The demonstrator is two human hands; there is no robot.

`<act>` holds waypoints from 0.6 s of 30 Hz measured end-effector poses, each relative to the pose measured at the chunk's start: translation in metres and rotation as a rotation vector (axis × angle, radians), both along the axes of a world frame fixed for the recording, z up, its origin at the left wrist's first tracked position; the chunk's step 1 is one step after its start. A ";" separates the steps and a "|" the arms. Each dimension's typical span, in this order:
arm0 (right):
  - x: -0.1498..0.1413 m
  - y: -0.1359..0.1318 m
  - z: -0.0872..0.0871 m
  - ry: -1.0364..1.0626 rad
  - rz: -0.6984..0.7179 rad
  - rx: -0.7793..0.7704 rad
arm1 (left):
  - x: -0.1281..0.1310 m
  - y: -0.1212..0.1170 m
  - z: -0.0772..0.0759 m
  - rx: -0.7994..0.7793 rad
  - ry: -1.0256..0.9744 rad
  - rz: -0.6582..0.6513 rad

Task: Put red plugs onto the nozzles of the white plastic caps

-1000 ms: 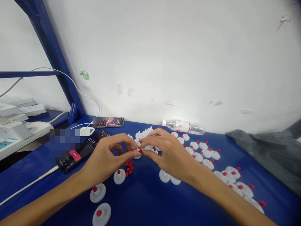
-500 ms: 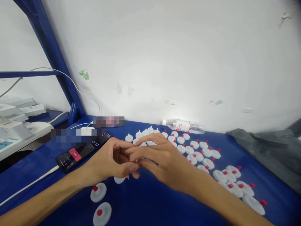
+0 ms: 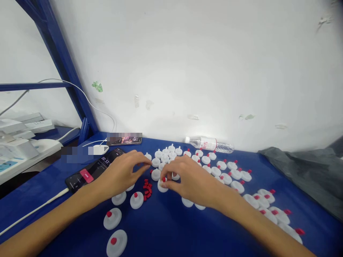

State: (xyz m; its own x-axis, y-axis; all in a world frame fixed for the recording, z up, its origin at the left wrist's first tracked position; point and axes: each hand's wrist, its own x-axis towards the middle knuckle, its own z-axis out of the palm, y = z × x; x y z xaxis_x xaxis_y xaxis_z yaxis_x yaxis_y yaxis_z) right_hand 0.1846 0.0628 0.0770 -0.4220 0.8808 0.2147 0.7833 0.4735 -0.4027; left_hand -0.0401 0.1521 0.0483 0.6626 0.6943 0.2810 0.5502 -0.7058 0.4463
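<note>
Capped: red-tipped white disc spouts (image 3: 237, 187), many right, several near left. Remaining: bare white spouts (image 3: 158, 154), far centre; loose red caps (image 3: 146, 192), left of centre. Right hand (image 3: 191, 176) pinching one capped spout (image 3: 162, 189), centre. Left hand (image 3: 123, 173): cannot tell if holding.

Bare forearms (image 3: 64, 206) are narrowing toward slim wrists (image 3: 218, 194), while the left hand (image 3: 124, 173) and the right hand (image 3: 191, 176) are showing bare, slender fingers (image 3: 141, 157).

"What place are we seeing?"
"A workshop: discs (image 3: 137, 203) are crowding a bench (image 3: 166, 228), red caps (image 3: 146, 187) are lying beside them, and a frame (image 3: 65, 64) is rising against a scuffed wall (image 3: 171, 71)."
"And beyond the frame?"
"Boxes (image 3: 40, 125) are sitting there, probably."
</note>
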 end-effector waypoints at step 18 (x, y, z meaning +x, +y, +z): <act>0.015 0.008 0.003 -0.163 -0.114 0.060 | 0.001 0.005 -0.009 -0.014 0.171 -0.050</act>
